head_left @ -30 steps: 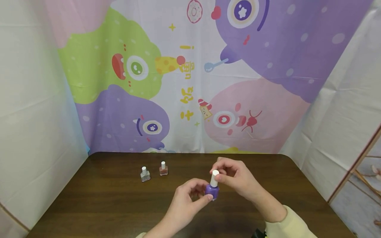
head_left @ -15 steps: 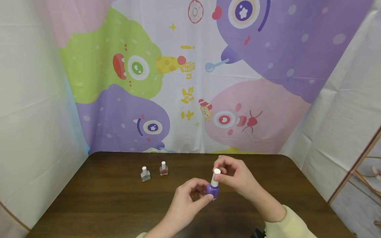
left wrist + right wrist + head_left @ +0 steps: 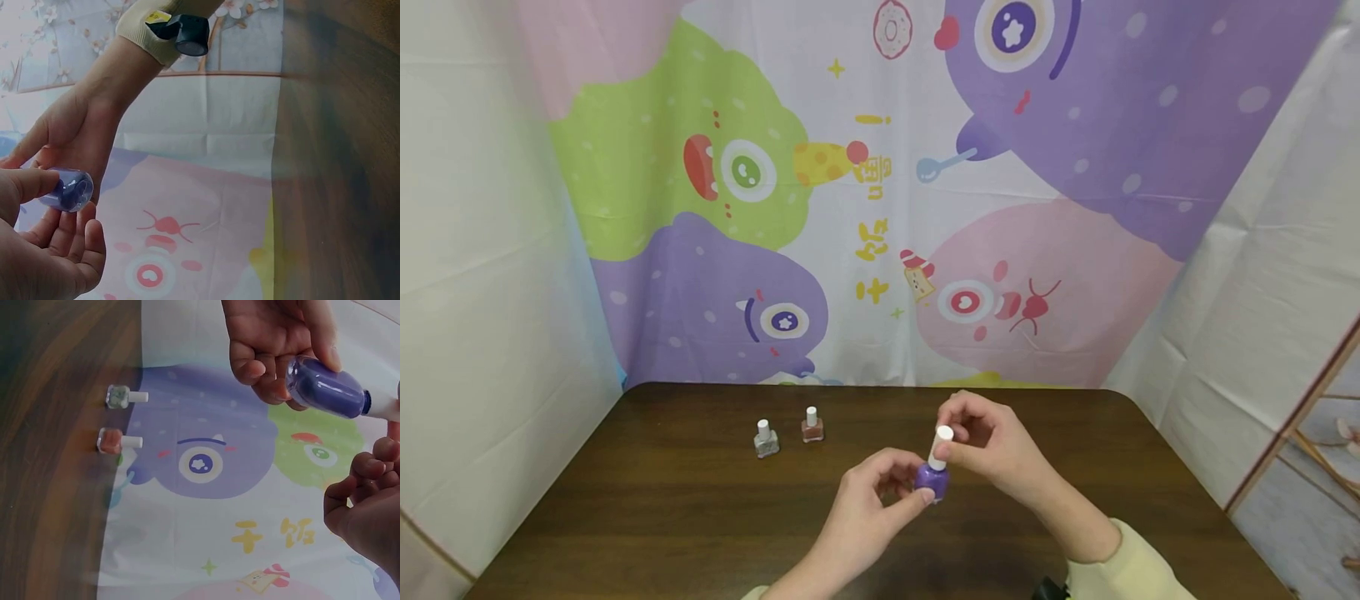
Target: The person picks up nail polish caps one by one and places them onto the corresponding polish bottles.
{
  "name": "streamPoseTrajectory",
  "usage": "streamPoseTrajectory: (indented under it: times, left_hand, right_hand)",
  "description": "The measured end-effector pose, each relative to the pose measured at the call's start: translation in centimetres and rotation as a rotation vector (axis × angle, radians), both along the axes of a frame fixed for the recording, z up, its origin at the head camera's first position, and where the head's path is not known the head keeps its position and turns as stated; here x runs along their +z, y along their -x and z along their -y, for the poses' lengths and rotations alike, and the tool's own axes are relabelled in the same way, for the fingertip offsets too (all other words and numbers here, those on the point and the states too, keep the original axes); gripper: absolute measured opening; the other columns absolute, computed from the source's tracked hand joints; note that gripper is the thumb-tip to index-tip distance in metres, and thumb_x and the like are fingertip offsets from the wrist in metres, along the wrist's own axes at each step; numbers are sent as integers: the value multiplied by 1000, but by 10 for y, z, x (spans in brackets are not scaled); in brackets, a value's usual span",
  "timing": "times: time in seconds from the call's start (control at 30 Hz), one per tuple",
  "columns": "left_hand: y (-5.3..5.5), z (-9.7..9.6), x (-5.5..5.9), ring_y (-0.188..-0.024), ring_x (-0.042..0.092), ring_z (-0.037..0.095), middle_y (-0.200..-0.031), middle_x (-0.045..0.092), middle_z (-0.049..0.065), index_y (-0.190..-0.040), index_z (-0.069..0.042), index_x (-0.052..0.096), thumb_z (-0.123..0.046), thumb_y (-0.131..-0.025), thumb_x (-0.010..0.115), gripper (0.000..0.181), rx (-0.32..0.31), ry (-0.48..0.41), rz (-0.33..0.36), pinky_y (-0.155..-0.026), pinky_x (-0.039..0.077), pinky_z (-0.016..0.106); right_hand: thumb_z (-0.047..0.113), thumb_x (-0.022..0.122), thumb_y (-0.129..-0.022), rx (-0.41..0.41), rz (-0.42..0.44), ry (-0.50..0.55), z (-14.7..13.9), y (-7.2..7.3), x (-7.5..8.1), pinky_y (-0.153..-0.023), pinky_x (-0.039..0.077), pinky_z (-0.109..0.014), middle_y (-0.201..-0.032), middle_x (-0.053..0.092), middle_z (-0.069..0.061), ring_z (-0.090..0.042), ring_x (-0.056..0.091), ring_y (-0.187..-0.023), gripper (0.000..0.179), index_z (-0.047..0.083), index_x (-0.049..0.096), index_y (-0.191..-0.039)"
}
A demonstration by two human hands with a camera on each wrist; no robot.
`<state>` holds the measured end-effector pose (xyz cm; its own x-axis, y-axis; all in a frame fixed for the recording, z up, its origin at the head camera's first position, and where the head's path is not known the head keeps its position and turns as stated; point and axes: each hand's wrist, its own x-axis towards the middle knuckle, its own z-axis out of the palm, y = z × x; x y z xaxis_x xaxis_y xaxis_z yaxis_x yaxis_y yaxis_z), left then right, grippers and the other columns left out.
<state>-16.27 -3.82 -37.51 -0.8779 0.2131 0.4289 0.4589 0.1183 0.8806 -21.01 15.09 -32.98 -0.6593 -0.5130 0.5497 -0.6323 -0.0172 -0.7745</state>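
Note:
A small nail polish bottle (image 3: pixel 931 481), purple with a tall white cap (image 3: pixel 943 434), is held tilted above the table. My left hand (image 3: pixel 867 504) pinches its glass body between thumb and fingers. The right hand (image 3: pixel 1003 446) grips the cap, thumb on the near side. In the right wrist view, a dark band of neck (image 3: pixel 367 403) shows between the purple body and the cap. The left wrist view shows the clear base of the bottle (image 3: pixel 78 190) facing the camera, with the cap hidden behind the fingers.
Two more nail polish bottles stand upright at the back left of the dark wooden table (image 3: pixel 662 500): one silver-grey (image 3: pixel 766 444), one reddish-brown (image 3: pixel 812 431). A cartoon-print cloth (image 3: pixel 880 333) hangs behind the table, with pale cloth at both sides.
The right hand has shifted slightly up and right since the first frame. In the last half second, the bottle and cap have moved very slightly left. Both hands keep their hold.

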Motion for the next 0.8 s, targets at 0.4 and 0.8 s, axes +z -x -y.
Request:
streamPoseTrajectory:
  times: [0.4, 0.8]
  left_hand:
    - [1, 6, 0, -78, 59, 8, -88, 67, 7, -104, -6, 66, -16, -84, 71, 23, -48, 27, 41, -69, 51, 22]
    - [-1, 4, 2, -78, 60, 9, -89, 68, 9, -104, -4, 65, -13, -85, 69, 21, -78, 12, 30, -68, 52, 23]
  right_hand:
    - [-1, 58, -90, 36, -127, -141, -4, -1, 5, -59, 41, -27, -80, 54, 0, -11, 45, -72, 25, 8, 66, -112]
    - [-1, 55, -91, 78, -80, -87, -4, -3, 7, -67, 47, -28, -94, 62, -9, -11, 53, -81, 17, 3, 63, -106]
